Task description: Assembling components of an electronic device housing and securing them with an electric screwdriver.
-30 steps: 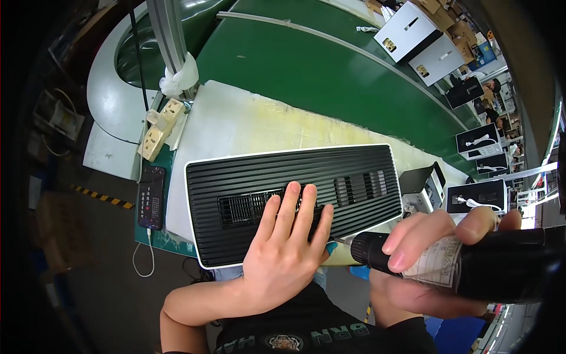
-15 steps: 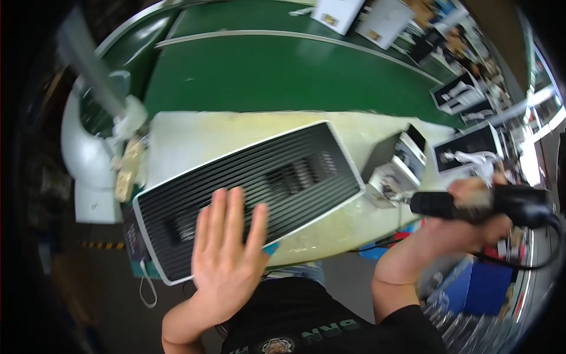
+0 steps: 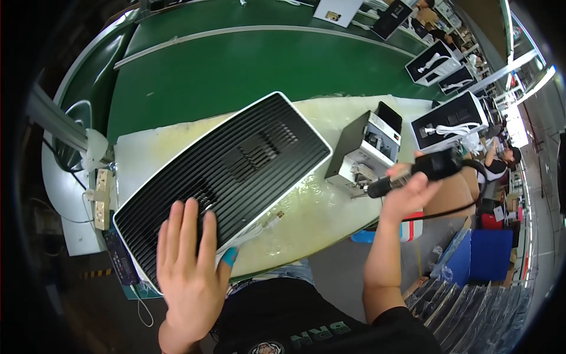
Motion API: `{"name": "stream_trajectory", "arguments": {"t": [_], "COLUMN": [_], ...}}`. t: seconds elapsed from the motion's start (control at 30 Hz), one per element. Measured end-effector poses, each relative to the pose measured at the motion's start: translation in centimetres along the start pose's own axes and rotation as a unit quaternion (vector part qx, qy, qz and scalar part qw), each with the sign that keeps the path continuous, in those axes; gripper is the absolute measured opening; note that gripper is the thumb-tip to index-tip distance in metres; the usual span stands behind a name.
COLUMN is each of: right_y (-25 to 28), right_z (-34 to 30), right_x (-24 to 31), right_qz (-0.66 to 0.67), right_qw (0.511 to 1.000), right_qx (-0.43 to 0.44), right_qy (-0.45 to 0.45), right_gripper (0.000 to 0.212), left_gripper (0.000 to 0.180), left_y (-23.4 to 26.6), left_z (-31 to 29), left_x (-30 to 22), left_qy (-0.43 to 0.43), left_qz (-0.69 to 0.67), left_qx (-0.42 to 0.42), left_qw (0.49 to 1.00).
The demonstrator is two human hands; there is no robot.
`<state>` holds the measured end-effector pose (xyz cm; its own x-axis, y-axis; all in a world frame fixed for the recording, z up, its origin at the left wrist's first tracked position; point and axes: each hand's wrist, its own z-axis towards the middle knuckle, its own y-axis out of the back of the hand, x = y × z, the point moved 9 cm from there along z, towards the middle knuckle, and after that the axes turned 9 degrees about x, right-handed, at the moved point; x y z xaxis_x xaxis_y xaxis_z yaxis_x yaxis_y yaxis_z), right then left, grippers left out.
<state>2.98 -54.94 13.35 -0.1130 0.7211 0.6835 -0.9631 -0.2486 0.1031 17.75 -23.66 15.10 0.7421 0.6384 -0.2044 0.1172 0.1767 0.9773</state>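
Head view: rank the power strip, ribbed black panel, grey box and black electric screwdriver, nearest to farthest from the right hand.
1. Black electric screwdriver: held in the right hand.
2. Grey box: just left of that hand, near the screwdriver's tip.
3. Ribbed black panel: farther left.
4. Power strip: farthest, beyond the panel's left end.

The left grip (image 3: 191, 289) hides some of the near left part of the black ribbed panel (image 3: 247, 159) from me. The right grip (image 3: 407, 197) covers part of the blurred power screwdriver (image 3: 437, 164); whether its tip touches the grey box (image 3: 349, 147), I can't tell. A far white box (image 3: 338, 12) runs out of view.
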Motion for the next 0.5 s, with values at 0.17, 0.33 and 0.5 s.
{"name": "stream_trajectory", "arguments": {"t": [0.17,0.33,0.5], "right_y": [-1.4,-8.8,-14.0], "right_z": [1.2,0.4,-2.6], "right_x": [10.1,20.0,26.9], "right_qz": [0.129,0.518,0.556], "right_qw": [0.991,0.840,0.797], "right_qx": [0.009,0.164,0.219], "right_qy": [-0.020,0.002,0.092], "right_gripper": [0.066,0.065,0.064], "left_gripper": [0.049,0.042,0.042], "left_y": [0.5,-2.1,-0.9], "left_z": [-6.1,-10.1,-10.3], "left_x": [6.9,11.5,9.8], "left_qy": [0.043,-0.051,-0.002], "left_qz": [-0.057,-0.326,-0.248], "left_qx": [-0.032,-0.184,-0.238], "left_qw": [0.997,0.926,0.939]}}
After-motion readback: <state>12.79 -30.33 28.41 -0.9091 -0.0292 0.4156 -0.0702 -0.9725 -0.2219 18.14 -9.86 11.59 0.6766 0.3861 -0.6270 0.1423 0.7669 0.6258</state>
